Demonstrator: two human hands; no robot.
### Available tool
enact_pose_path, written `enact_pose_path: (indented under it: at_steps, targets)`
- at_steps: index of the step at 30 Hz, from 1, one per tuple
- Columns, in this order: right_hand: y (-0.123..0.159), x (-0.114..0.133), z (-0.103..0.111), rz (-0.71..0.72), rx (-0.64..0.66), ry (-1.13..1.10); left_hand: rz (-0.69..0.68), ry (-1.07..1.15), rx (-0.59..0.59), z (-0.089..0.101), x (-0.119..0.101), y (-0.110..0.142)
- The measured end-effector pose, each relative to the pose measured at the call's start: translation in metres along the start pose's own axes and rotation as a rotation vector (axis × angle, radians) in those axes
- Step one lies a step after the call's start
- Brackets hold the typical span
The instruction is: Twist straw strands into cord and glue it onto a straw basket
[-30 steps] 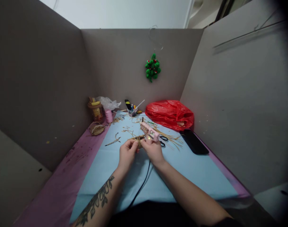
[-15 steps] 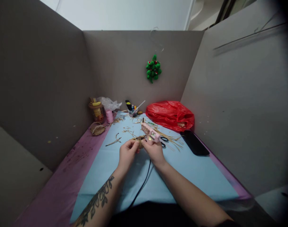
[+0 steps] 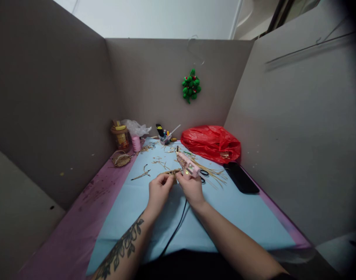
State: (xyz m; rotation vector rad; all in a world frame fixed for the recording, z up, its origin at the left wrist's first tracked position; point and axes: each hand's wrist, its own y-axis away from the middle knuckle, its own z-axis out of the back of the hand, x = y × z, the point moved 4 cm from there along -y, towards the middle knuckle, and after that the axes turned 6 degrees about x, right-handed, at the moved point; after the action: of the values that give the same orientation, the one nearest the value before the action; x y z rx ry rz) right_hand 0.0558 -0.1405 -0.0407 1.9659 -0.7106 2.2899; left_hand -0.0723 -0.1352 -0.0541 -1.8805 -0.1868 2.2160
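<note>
My left hand [image 3: 159, 190] is closed, its thumb and fingers pinching a small brown piece of woven straw or twig work [image 3: 173, 173]. Most of that piece is hidden behind my fingers. In my right hand [image 3: 192, 189] is a pink glue gun [image 3: 189, 165], its nozzle pointing away and up to the left, with a small light lit on it. The right thumb and fingertips come close to the straw piece; I cannot tell if they touch it. A black cord [image 3: 178, 225] runs from beneath the right hand to the table's front edge.
Black-handled scissors [image 3: 204, 173] and straw strands [image 3: 217, 175] lie right of the glue gun. Farther out are a red plastic bag [image 3: 209, 142], a black phone-like slab [image 3: 241, 179], a twig [image 3: 141, 175], a small woven basket [image 3: 121, 160], a jar [image 3: 121, 139], pink thread [image 3: 136, 143] and a pen cup [image 3: 165, 138].
The straw piece has turned slightly in my fingers and shows more to the left. My right fingertips have shifted a little away from the left ones. The view has moved slightly.
</note>
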Motion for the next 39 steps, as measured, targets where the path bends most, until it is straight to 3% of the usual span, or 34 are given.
enact_pose_path:
  at_steps: [11, 17, 24, 39]
  targets:
    - [-0.002, 0.001, 0.0, 0.008, 0.023, 0.057, -0.017, -0.017, 0.015, 0.0, 0.001, 0.0]
    - [-0.002, 0.001, 0.017, 0.115, -0.152, 0.129, 0.022, -0.018, -0.005, 0.004, 0.005, -0.001]
    - [-0.006, -0.008, 0.015, 0.182, 0.19, 0.127, -0.043, -0.124, 0.028, 0.0, 0.0, -0.001]
    - [-0.008, -0.015, 0.016, 0.381, 0.198, 0.368, -0.08, -0.187, 0.126, -0.003, 0.0, 0.0]
